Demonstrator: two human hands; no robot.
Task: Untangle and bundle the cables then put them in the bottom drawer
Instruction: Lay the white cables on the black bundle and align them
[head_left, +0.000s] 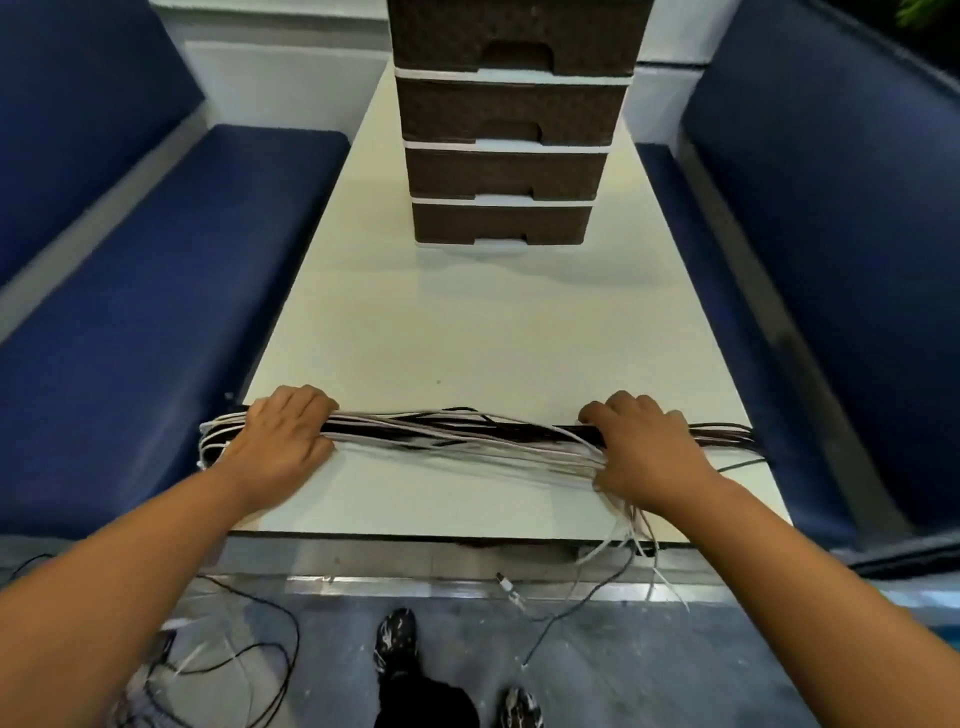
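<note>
Head view looks down a long pale table (467, 332) that runs away from the person between two blue cushioned benches (156, 291). Across the near end of the surface, close to its near edge, lies a long bundle of cables (467, 436), black and white strands running side by side from the left edge to the right edge. Left hand (283, 441) sits on the bundle near the near-left corner, fingers curled over the far side of the strands and thumb tucked on the near side, so it grips them; looped cable ends stick out past the left edge beyond the knuckles. Right hand (647, 449) grips the same bundle near the near-right corner, fingers bent over the top and thumb low against the white strands; dark ends reach on past it to the right edge. Just below the right hand, loose white and dark tails (636, 540) spill over the near edge and hang toward the floor, one ending in a small plug. At the far end of the surface stands a brown woven drawer unit (506, 124) with white frames; the bottom drawer (501, 223) is closed, well apart from the bundle. On the grey floor (675, 649) at lower left lie more black and white leads (228, 654), and two patterned shoes (397, 636) show below the table's near edge
</note>
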